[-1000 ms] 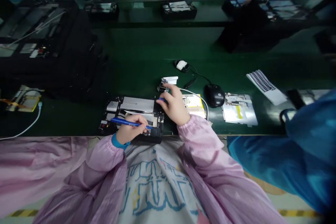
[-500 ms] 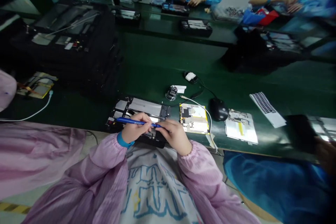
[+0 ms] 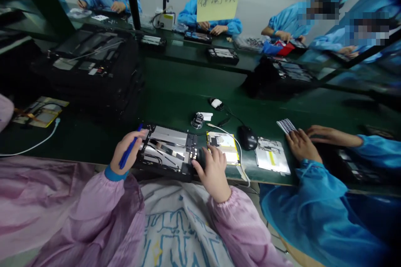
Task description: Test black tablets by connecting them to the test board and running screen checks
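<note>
An opened tablet lies before me at the table edge, its silver battery panels and circuit parts exposed. At its left end, my left hand is closed around a slim blue pen that slants across the palm, the fingers by the tablet's corner. My right hand is spread at the tablet's right end, thumb near its edge and fingertips near a yellow-edged circuit panel. A white cable curves over that panel.
A black mouse and a silver panel lie to the right. A co-worker's hand rests on a white label sheet. Stacked black devices stand at left. Behind the mouse are a small round stand and a coiled cable.
My hands have parted: both were at the pen over the tablet. My left hand has carried it left, and my right hand has opened. A co-worker's hands have come in at right.
</note>
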A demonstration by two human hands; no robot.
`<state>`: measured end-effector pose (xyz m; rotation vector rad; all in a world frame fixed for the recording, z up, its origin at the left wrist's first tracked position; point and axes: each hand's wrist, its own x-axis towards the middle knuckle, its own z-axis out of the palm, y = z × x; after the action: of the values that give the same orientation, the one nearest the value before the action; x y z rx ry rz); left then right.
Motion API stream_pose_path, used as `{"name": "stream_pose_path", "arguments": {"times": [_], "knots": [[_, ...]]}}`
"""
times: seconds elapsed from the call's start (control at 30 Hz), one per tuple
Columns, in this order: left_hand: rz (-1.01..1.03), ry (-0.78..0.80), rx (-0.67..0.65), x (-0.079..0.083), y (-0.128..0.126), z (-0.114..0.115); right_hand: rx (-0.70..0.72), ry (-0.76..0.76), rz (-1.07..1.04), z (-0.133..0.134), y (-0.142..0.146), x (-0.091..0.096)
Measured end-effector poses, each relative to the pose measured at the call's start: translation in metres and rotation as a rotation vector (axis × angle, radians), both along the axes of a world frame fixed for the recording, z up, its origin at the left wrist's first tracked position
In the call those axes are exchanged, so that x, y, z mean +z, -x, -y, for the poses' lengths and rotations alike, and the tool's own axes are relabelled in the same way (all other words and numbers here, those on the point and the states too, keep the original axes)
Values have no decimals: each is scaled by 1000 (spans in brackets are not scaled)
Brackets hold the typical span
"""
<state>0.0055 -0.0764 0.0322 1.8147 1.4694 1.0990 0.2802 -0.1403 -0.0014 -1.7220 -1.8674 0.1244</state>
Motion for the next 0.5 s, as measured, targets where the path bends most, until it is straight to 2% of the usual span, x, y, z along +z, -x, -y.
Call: {"name": "stream_pose_path", "arguments": {"times": [0.07,0.17,0.27,0.37,0.5], "knots": [[-84,22,81,-12,19,1,9,45,74,7,5,-16],[-78,69,41,-28,34,5,63,67,67,11,17,-38],[1,83,5,-33,41,10,83,59,-37,10,22,-49],[103,69,-30,-33,47,15,99,95,-224,11,25,-42],[287,38,-65,-35,49,23,48,147,-575,14,36,-9]]}}
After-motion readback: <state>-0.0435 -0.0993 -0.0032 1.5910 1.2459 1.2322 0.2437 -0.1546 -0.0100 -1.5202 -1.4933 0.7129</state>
